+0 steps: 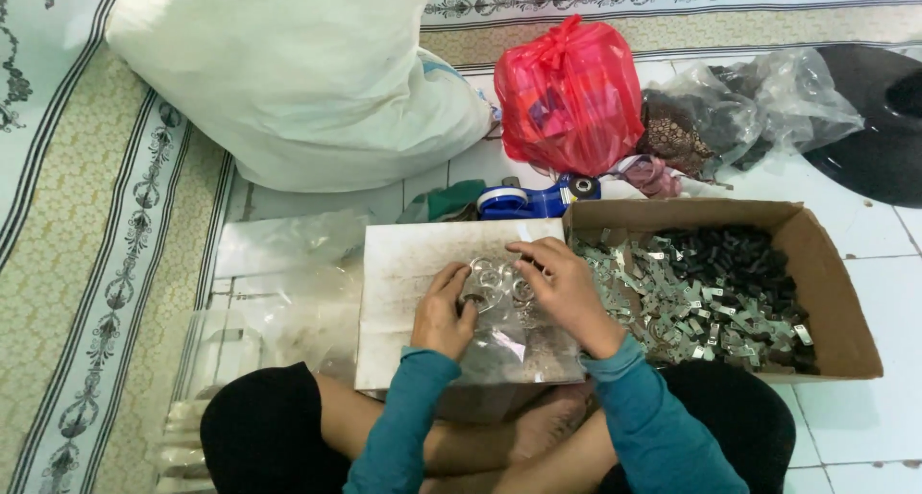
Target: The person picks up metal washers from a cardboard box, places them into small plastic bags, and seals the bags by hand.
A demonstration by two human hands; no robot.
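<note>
I sit cross-legged with a flat cardboard sheet (403, 264) on my lap. On it lies a clear plastic bag (504, 345) with shiny metal rings (495, 278) at its top. My left hand (444, 312) grips the bag's edge beside the rings. From the right, the fingers of my right hand (562, 288) press on the rings and the bag. Both sleeves are teal.
An open cardboard box (826, 292) of small metal and black parts stands at my right. Behind it are a red plastic bag (569, 96), a clear bag of dark items (740, 110), a blue tape dispenser (533, 199) and a large white sack (298, 81). Clear bags (279, 264) lie left.
</note>
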